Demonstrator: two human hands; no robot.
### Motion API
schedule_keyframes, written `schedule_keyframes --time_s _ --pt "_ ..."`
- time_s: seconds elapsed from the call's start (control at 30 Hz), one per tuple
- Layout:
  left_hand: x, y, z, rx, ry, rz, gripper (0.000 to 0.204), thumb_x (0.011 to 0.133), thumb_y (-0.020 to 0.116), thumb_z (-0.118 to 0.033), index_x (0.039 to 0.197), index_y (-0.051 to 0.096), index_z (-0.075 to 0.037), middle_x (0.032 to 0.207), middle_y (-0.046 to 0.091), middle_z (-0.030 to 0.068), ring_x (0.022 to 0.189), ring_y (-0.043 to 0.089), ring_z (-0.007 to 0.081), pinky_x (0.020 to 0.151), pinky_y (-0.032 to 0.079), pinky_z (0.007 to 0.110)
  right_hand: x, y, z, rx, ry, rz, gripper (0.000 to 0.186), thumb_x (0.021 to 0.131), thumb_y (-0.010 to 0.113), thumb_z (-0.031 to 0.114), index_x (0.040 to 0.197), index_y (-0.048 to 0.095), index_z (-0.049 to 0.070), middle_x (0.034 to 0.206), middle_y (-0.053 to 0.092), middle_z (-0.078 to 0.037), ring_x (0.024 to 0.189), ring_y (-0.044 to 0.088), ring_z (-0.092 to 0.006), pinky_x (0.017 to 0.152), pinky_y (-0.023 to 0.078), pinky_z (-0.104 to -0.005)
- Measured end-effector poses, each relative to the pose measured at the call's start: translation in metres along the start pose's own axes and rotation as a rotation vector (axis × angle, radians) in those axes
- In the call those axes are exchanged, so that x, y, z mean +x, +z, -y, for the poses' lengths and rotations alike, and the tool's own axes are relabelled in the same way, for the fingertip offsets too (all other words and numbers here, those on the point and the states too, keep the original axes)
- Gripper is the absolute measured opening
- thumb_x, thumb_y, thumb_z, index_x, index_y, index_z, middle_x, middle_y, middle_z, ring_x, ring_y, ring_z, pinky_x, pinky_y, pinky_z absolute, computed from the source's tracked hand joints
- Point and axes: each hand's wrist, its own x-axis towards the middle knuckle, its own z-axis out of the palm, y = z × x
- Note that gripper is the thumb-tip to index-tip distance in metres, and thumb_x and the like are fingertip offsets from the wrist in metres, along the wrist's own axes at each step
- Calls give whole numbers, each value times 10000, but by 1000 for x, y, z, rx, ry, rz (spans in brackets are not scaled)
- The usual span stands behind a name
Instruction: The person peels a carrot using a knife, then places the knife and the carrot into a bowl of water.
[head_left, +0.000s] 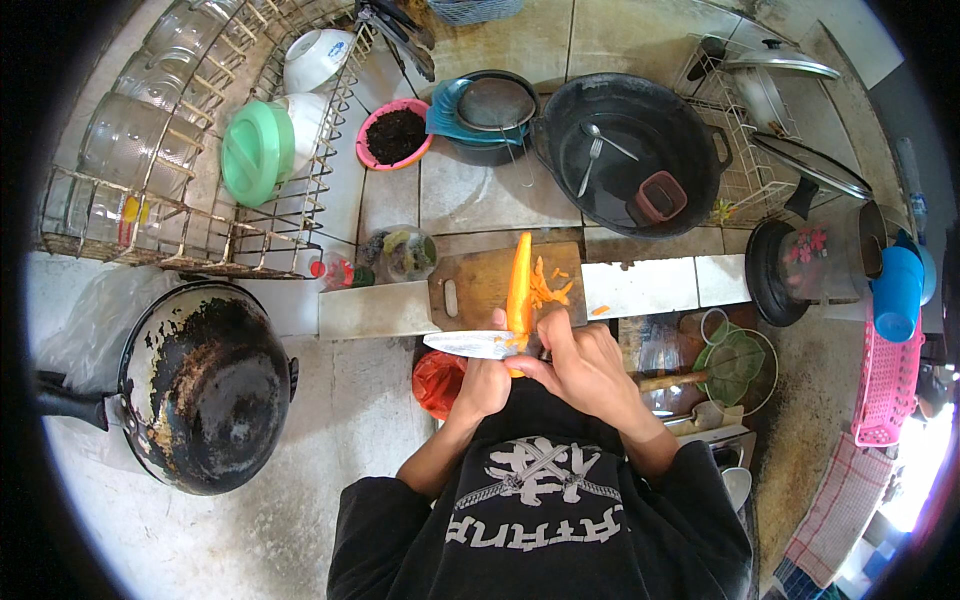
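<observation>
Our left hand (485, 384) grips 1 carrot (519, 285), pointing away from us; our right hand (585, 362) grips 1 knife (468, 344) crosswise.

Orange peelings (541, 289) on wooden board (480, 283)

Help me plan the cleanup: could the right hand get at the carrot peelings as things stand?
Probably yes: the peelings lie on the board just beyond the right hand, with nothing visibly between, though it seems occupied with the knife.
</observation>
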Motion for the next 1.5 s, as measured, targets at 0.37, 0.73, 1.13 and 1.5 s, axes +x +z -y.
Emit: schedule_keyframes --time_s 0.37,0.73,1.13,1.5 --pt "2 6 -43 -263 -38 -16 535 1042 234 -477 1155 521 -40 830 562 23 655 517 103 553 411 240 -3 -6 -3 28 -7 -32 523 876 617 489 942 504 -18 563 563 -134 492 598 -346 446 462 -410" --pt "3 3 -39 -284 -75 53 308 1034 310 -177 1098 507 52 905 564 132 742 583 213 671 486 317 0 -2 -5 17 5 -55 496 869 631 483 897 510 2 543 556 -134 477 592 -346 416 452 -405" --pt "0 3 -53 -377 -130 74 368 1052 255 -230 1051 517 28 869 566 95 713 570 175 662 480 294 1 -6 -3 -19 -17 -38 478 876 621 474 915 512 10 571 576 -120 485 603 -324 426 453 -393" --pt "1 4 -43 -323 -79 -21 412 1059 239 -272 1105 516 29 884 576 94 715 573 167 643 485 283 10 1 -1 153 -122 -51 392 895 627 316 1212 554 97 675 616 -104 569 618 -304 510 465 -391"
